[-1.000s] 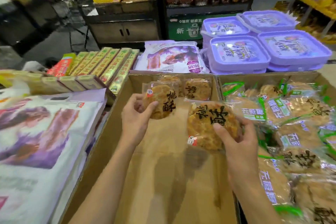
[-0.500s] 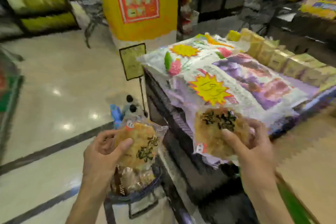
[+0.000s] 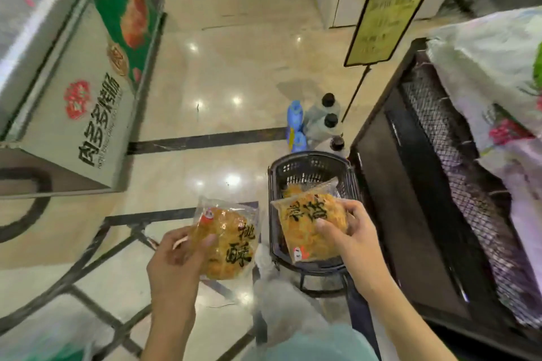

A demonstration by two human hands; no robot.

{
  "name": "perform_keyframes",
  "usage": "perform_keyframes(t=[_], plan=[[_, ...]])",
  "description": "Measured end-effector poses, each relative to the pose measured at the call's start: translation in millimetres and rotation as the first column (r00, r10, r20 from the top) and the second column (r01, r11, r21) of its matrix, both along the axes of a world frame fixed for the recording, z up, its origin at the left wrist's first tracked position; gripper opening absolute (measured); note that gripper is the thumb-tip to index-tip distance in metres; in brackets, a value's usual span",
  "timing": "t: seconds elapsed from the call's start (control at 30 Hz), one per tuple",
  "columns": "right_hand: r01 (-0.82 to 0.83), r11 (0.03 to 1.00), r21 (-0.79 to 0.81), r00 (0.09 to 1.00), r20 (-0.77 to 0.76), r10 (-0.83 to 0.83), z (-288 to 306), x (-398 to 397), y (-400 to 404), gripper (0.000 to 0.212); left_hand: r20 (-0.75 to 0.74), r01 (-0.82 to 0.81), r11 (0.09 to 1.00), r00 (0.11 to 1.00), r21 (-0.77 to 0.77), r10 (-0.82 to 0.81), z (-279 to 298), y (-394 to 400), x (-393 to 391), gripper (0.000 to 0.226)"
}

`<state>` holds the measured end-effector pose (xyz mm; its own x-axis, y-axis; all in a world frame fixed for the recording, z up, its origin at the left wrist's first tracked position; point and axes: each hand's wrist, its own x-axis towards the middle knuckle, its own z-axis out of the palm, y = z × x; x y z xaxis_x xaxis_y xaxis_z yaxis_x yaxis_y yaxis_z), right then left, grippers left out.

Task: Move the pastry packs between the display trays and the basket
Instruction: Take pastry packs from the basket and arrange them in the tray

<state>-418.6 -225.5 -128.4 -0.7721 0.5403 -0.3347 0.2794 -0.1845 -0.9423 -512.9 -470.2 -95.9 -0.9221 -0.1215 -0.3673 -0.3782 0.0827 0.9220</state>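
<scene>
Head view: both hands [image 3: 176,255] [image 3: 352,231] grip pastry packs [image 3: 228,240] [image 3: 311,228] beside basket [image 3: 296,167].

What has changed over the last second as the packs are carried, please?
Both packs were lifted from the cardboard tray and carried to the black basket. The right hand now holds its pack over the basket; the left hand holds its pack beside it. Neither grip changed.

Three pastry packs [image 3: 227,239], one basket [image 3: 296,167], two hands [image 3: 173,258], five bottles [image 3: 294,111]
</scene>
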Motion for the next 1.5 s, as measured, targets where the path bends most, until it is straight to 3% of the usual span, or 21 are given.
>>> perform_keyframes(t=[0.1, 0.23, 0.4, 0.53, 0.7, 0.83, 0.9, 0.97, 1.07, 1.23, 1.4, 1.5], plan=[[0.05, 0.998, 0.032, 0.996, 0.068, -0.052, -38, -33, 10, 0.037, 0.047, 0.146, 0.988, 0.988, -0.043, -0.144, -19, 29, -54, 0.027], [0.236, 0.971, 0.041, 0.953, 0.186, -0.239, -90, -66, 30, 0.036, 0.134, 0.348, 0.93, 0.934, -0.121, -0.332, -58, 84, -145, 0.024], [0.523, 0.852, 0.017, 0.803, 0.325, -0.499, -132, -71, 35, 0.028, 0.247, 0.651, 0.741, 0.754, -0.161, -0.609, -103, 160, -229, 0.022], [0.688, 0.725, -0.037, 0.669, 0.421, -0.613, -154, -75, 27, 0.029, 0.351, 0.773, 0.62, 0.623, -0.135, -0.699, -152, 210, -263, 0.019], [0.764, 0.645, -0.001, 0.55, 0.522, -0.651, -217, -97, 27, 0.028, 0.349, 0.91, 0.396, 0.412, -0.122, -0.842, -238, 274, -287, 0.019], [0.779, 0.626, 0.046, 0.476, 0.607, -0.636, -307, -127, 32, 0.03, 0.354, 0.985, 0.113, 0.153, -0.13, -0.923, -354, 315, -297, 0.019], [0.805, 0.589, 0.065, 0.42, 0.639, -0.644, -361, -146, 34, 0.028, 0.398, 0.995, 0.028, 0.066, -0.1, -0.915, -418, 329, -301, 0.018], [0.788, 0.6, 0.139, 0.37, 0.672, -0.641, -421, -161, 34, 0.03, 0.436, 0.995, -0.016, 0.029, -0.099, -0.9, -483, 340, -308, 0.023], [0.764, 0.635, 0.114, 0.396, 0.693, -0.602, -508, -180, 33, 0.032, 0.488, 0.976, -0.136, -0.037, -0.169, -0.872, -567, 350, -317, 0.031], [0.637, 0.765, 0.096, 0.456, 0.753, -0.474, -617, -190, 29, 0.036, 0.544, 0.945, -0.266, -0.125, -0.189, -0.83, -666, 352, -322, 0.007], [0.482, 0.876, 0.004, 0.565, 0.763, -0.315, -665, -189, 44, 0.037, 0.629, 0.853, -0.442, -0.187, -0.277, -0.755, -689, 346, -305, 0.017], [0.189, 0.968, 0.164, 0.466, 0.853, -0.236, -683, -190, 51, 0.055, 0.649, 0.697, -0.581, -0.216, -0.421, -0.729, -681, 341, -295, 0.032]])
